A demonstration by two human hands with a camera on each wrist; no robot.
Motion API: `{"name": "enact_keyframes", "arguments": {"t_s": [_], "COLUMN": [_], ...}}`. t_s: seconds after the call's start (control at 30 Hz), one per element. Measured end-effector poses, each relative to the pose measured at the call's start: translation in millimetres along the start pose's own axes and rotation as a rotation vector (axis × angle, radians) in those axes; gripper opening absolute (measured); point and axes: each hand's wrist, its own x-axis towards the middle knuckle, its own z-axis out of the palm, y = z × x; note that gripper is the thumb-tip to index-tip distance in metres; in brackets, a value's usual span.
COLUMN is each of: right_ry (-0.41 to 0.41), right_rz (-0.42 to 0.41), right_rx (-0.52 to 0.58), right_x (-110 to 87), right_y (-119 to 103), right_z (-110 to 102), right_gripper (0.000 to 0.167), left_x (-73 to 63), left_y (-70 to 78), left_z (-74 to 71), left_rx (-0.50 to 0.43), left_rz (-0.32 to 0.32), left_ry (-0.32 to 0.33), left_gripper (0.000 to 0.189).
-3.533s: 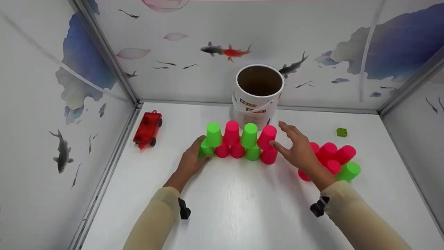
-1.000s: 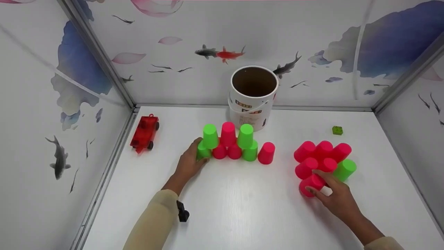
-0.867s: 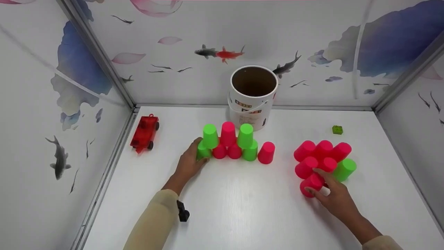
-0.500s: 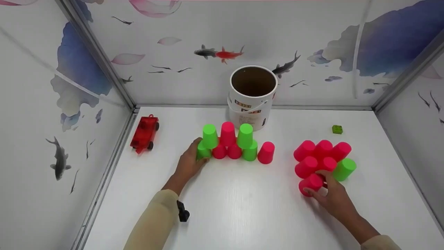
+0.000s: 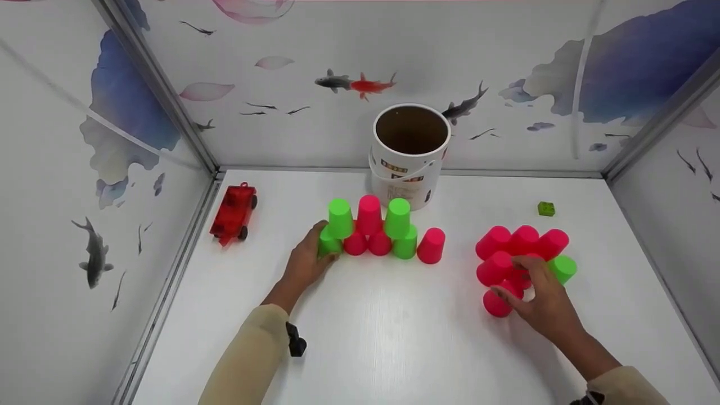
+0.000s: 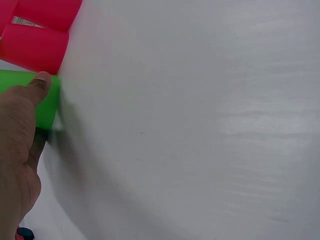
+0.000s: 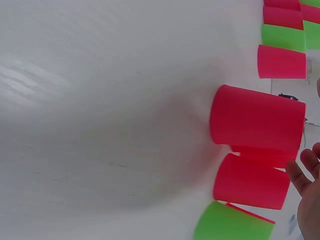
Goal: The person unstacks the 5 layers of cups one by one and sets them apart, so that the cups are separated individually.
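Pink and green cups stand upside down in a two-tier row at mid-table. My left hand (image 5: 305, 260) grips the green cup (image 5: 329, 243) at the lower left end; the left wrist view shows the thumb on its side. Above sit a green cup (image 5: 340, 218), a pink cup (image 5: 369, 215) and another green cup (image 5: 398, 218). At the row's right end, a pink cup (image 5: 431, 246) has nothing on top. My right hand (image 5: 545, 304), fingers loosely spread, hovers at the top of the front pink cup (image 5: 497, 304) in the right-hand cluster, partly hiding the cups behind.
A white bucket (image 5: 406, 188) stands behind the row against the back wall. A red toy car (image 5: 233, 212) is at the back left. A small green block (image 5: 546, 208) lies behind the cluster, which includes a green cup (image 5: 564, 269). Walls enclose the table (image 5: 382, 337).
The pink cup from the row's upper right end is gone from there; a pink cup now stands at the cluster's front. My right hand moved right with it, released it and rose slightly.
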Motion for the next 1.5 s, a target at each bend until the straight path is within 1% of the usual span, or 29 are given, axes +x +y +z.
{"name": "enact_keyframes", "arguments": {"t_s": [0.07,0.13,0.27,0.4,0.57,0.67,0.83,1.07,1.33,1.5], "right_ry": [0.019,0.025,0.009,-0.046,-0.146,-0.181,-0.214,-0.265,-0.269,-0.275], "right_rz": [-0.032,-0.046,-0.076,-0.087,-0.046,-0.028,-0.019,0.042,0.055,0.087], "right_rx": [-0.02,-0.024,-0.005,0.014,0.063,0.105,0.17,0.248,0.359,0.381], "right_x": [12.5,25.6,53.1,80.5,110.2,123.4,140.4,155.5,165.1,167.8], "right_y": [-6.5,-13.7,-29.4,-45.9,-65.2,-74.9,-90.3,-106.7,-115.2,-119.2], "right_z": [-2.9,-5.0,-5.6,-1.5,9.8,20.2,41.6,67.7,87.0,93.7], "right_gripper": [0.085,0.084,0.078,0.072,0.074,0.076,0.079,0.082,0.074,0.069], "left_x": [0.2,0.5,1.4,3.0,3.4,2.8,2.6,2.9,0.9,0.8], "left_y": [-0.4,-0.6,-0.8,-0.7,-1.0,-0.7,-0.8,0.4,3.8,5.0], "left_z": [-0.1,0.0,0.6,1.6,2.3,2.2,1.3,-0.5,0.3,0.1], "left_rx": [-0.003,-0.003,-0.004,-0.008,-0.002,-0.004,-0.01,-0.017,-0.014,-0.018], "left_rz": [0.001,0.001,-0.004,-0.025,-0.038,-0.037,-0.042,-0.026,-0.029,-0.028], "left_ry": [0.001,0.0,-0.002,-0.011,-0.013,-0.017,-0.017,-0.004,-0.002,0.004], "left_gripper": [0.084,0.084,0.083,0.085,0.085,0.085,0.084,0.081,0.083,0.082]}}
